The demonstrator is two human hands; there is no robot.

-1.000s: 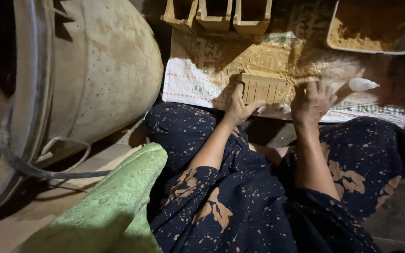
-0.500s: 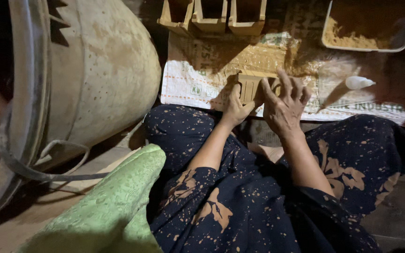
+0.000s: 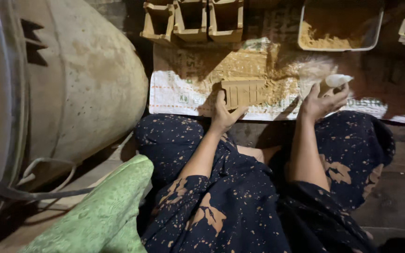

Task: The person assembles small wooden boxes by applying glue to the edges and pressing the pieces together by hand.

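Dim floor level, person seated, dark spotted cloth over the knees. Nearest lay a green cloth at lower left, beside a large pale drum tipped on its side. Across the knees sat a board covered with a printed sack, dusted with tan powder. Left hand clasped the near edge of a small ribbed mould, fingers curled on it. Right hand was half open, fingertips pinching a white scraper. Beyond stood three open clay boxes; contents could not be told. A white tray held tan powder.
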